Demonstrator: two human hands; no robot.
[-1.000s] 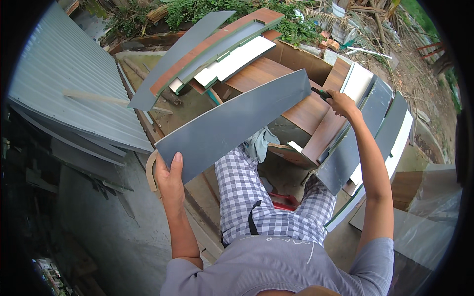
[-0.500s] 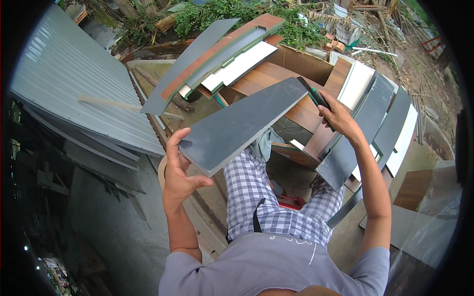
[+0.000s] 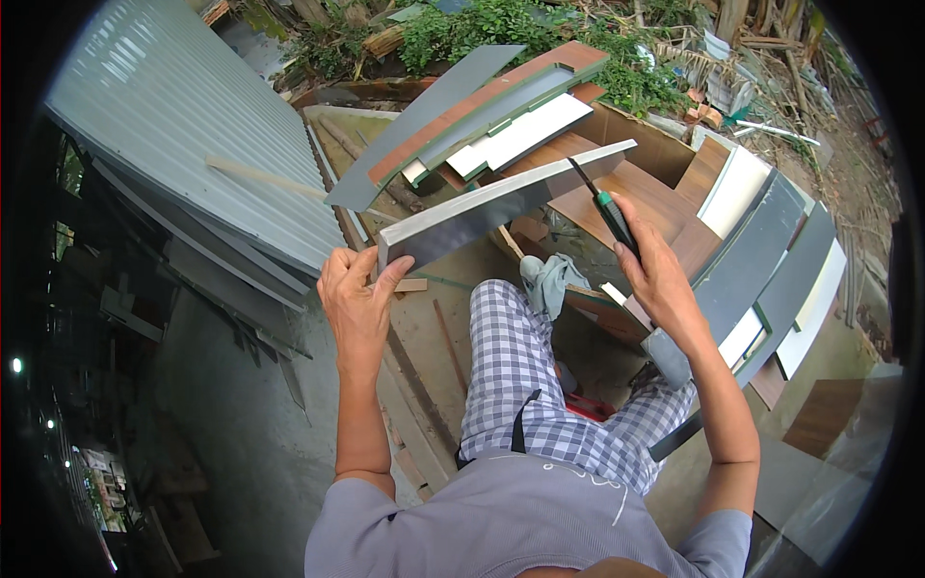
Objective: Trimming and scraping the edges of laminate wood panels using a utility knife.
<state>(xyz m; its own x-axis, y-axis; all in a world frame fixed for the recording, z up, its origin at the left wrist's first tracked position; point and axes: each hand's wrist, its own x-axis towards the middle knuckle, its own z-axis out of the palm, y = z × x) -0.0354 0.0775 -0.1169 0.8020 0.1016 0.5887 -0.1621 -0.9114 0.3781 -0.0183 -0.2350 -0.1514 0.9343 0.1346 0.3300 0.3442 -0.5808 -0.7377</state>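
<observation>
My left hand is closed on the left end of a dark grey board, thumb on its dark face. The board is tilted up so that its pale long edge faces me, above my checked trousers. In my right hand is a utility knife with a black and green handle. Its narrow dark blade points up and to the left, overlapping the board's right part. Whether the blade touches the board, I cannot tell. The right end of the board sticks out past the knife.
Several long grey, brown and white boards lean at my right. More strips lie fanned out ahead, beside an open cardboard box. A grey-green cloth hangs near my knee. Corrugated metal sheeting stands at the left.
The board has turned from showing its broad dark face to showing its pale edge. My left fingers have closed onto its end, and the knife now overlaps the board further in from its right end.
</observation>
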